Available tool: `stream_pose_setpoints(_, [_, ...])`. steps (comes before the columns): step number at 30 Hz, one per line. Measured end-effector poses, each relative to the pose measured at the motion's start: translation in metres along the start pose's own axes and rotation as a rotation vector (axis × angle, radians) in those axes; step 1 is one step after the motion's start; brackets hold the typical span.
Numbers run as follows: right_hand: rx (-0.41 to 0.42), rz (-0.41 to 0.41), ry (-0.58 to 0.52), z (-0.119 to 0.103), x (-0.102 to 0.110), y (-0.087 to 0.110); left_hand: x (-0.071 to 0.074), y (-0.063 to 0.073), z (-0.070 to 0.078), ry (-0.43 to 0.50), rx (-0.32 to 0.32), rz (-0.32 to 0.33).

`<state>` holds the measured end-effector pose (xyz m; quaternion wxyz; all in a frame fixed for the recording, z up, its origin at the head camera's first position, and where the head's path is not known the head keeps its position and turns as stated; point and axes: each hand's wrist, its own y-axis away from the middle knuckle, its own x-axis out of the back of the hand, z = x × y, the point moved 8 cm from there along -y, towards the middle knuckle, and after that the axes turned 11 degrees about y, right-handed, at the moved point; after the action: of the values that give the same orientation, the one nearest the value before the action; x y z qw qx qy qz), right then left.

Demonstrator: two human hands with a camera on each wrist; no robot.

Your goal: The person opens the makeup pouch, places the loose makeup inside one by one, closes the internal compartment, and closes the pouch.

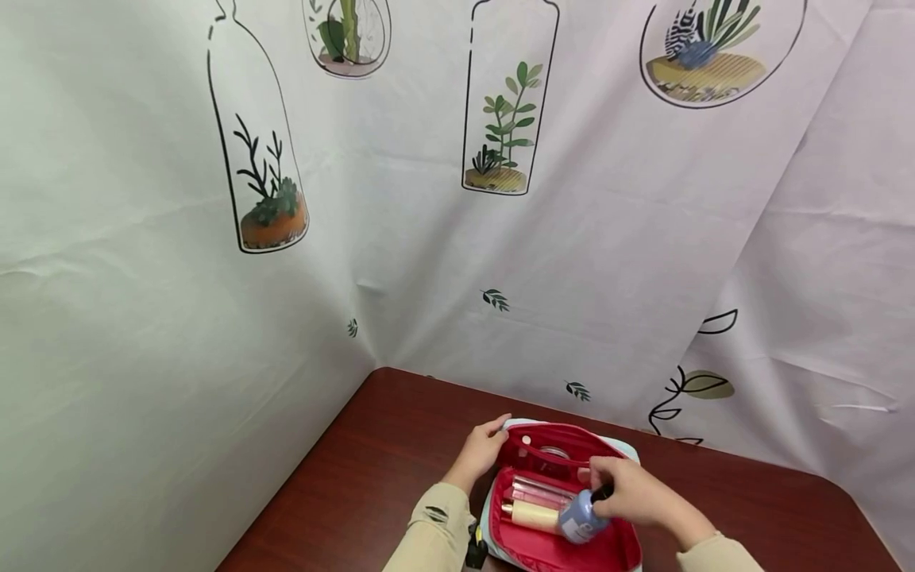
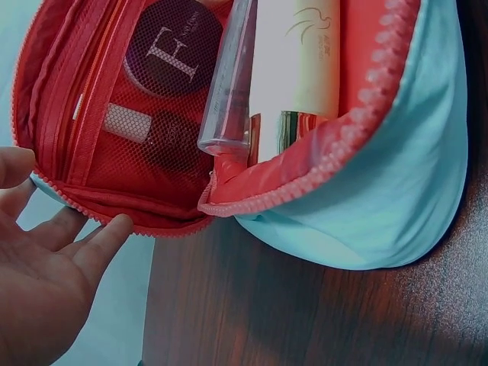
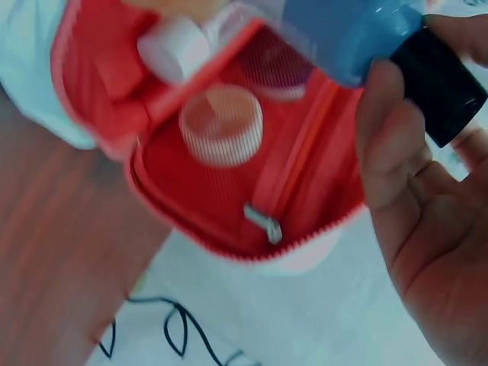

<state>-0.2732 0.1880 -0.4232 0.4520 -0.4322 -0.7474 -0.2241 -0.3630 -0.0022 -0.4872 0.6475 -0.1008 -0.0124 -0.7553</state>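
Observation:
A light-blue cosmetic bag (image 1: pixel 486 520) with a red lining lies unzipped, its lid raised at the back. My left hand (image 1: pixel 477 454) holds the lid's left edge, its fingers (image 2: pixel 103 248) against the zipper teeth. By its black cap (image 3: pixel 438 85), my right hand (image 1: pixel 636 494) grips a blue bottle (image 1: pixel 581 520), tilted over the bag's main compartment. Whether the bottle touches the things beneath is hard to tell. Inside the bag lie a cream-coloured bottle (image 1: pixel 534 516) with a shiny gold cap (image 2: pixel 286 137) and a clear pinkish tube (image 2: pixel 229 84).
Behind the lid's mesh sit a dark round compact (image 2: pixel 171 49), a small dark bottle (image 2: pixel 171 141) and a ribbed round jar (image 3: pixel 221 126). A black object (image 1: pixel 475 548) is beside the bag's left side. The brown table (image 1: pixel 343 492) meets fabric-covered walls (image 1: pixel 429 318).

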Motion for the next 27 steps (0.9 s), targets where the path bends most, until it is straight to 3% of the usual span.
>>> stream_pose_setpoints(11, [0.088,-0.013,-0.071,-0.011,-0.048,-0.013,0.001,-0.003,0.000,-0.010,-0.005,0.003])
stream_pose_setpoints(21, [0.032,-0.106,-0.148,0.001,-0.079,-0.010,0.000,-0.004,-0.002,-0.001,0.003,-0.001])
stream_pose_setpoints(27, [-0.039,-0.131,-0.018,0.020,-0.083,0.003,0.000,-0.003,-0.002,0.005,0.000,0.001])
